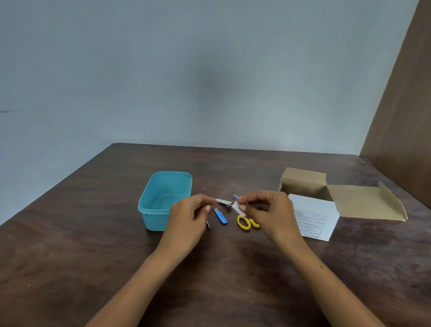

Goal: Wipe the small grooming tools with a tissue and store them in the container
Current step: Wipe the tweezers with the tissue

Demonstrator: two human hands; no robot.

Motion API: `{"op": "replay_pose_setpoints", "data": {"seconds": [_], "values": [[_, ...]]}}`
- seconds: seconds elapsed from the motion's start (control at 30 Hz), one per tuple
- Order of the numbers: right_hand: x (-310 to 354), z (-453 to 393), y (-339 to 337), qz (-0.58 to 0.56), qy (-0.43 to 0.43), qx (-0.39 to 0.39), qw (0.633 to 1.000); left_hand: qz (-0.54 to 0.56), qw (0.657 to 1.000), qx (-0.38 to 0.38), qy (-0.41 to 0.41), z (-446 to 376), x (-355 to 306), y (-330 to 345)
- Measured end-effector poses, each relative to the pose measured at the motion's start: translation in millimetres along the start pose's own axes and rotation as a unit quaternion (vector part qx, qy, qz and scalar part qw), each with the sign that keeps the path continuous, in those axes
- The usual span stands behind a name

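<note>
1. Your two bare forearms come up from the bottom edge and converge over the middle of the dark wooden bench (75, 268).
2. Your left hand (187, 219) is pinched shut on one end of a small metal nail clipper (223, 203), holding it just above the bench. A thin metal tip shows below this hand, too small to identify.
3. Your right hand (269, 215) is closed on a folded piece of white tissue (239, 209), pressing it against the other end of the nail clipper. The two hands are close together, joined only by the clipper and tissue.
4. Under and between your hands, a blue-handled tool (221, 216) lies on the bench, and just to its right sit yellow-handled scissors (245, 222), partly hidden by your right hand. A second bit of blue pokes out above your right fingertips; you cannot tell what it belongs to.
5. To the left of your left hand, touching it in this view, stands the open teal container (160, 184). No tools can be seen inside it.
6. To the right of your right hand lies a white box (313, 219) with a printed label, and behind it an opened brown cardboard box (336, 194) with its flap spread flat.
7. Beyond the bench stands a pale blue wall (166, 54), with a brown panel (423, 103) at the right.
</note>
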State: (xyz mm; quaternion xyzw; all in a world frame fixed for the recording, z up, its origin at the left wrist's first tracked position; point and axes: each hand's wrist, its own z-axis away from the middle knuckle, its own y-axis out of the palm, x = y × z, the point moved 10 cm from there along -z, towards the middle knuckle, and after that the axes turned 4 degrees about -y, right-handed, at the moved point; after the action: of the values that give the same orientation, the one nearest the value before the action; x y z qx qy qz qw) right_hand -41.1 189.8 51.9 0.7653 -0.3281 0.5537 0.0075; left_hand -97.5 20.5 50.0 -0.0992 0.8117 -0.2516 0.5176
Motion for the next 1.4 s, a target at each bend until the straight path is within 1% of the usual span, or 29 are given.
{"op": "replay_pose_setpoints", "data": {"seconds": [0.13,0.23,0.33,0.47,0.53,0.57,0.67,0.87,1.07,1.27,1.4], "values": [[-0.1,2.0,1.0,0.034,-0.007,-0.001,0.999,-0.072,0.997,-0.027,-0.002,0.4,0.3,-6.5],[2.4,3.2,3.3,0.056,-0.013,0.004,0.998,-0.101,0.994,-0.025,-0.026,-1.0,7.0,-8.5],[2.6,3.1,5.3,0.077,-0.017,0.005,0.997,-0.151,0.988,0.008,-0.037,-0.8,13.4,-1.0],[0.6,3.1,7.7,0.094,-0.019,0.008,0.995,-0.222,0.972,0.075,-0.001,5.4,8.1,21.3],[0.4,2.5,7.3,0.104,-0.024,0.006,0.994,-0.246,0.965,0.096,0.008,9.5,5.0,29.7],[0.3,2.2,7.0,0.106,-0.025,0.004,0.994,-0.25,0.964,0.094,0.011,10.4,3.4,31.0],[0.0,1.6,8.1,0.116,-0.028,0.006,0.993,-0.245,0.968,0.058,0.016,7.9,2.1,25.6],[-3.6,1.4,10.0,0.126,-0.022,0.015,0.992,-0.223,0.974,0.029,-0.012,5.3,4.5,14.6],[-2.8,2.6,12.9,0.123,-0.031,0.02,0.992,-0.284,0.958,0.032,0.017,10.3,-4.5,21.4],[-2.0,2.7,14.5,0.128,-0.033,0.023,0.991,-0.333,0.941,0.055,0.025,7.6,-0.9,29.3],[-2.3,1.9,13.4,0.125,-0.036,0.018,0.991,-0.349,0.936,0.029,0.038,8.8,-4.7,30.8]]}}
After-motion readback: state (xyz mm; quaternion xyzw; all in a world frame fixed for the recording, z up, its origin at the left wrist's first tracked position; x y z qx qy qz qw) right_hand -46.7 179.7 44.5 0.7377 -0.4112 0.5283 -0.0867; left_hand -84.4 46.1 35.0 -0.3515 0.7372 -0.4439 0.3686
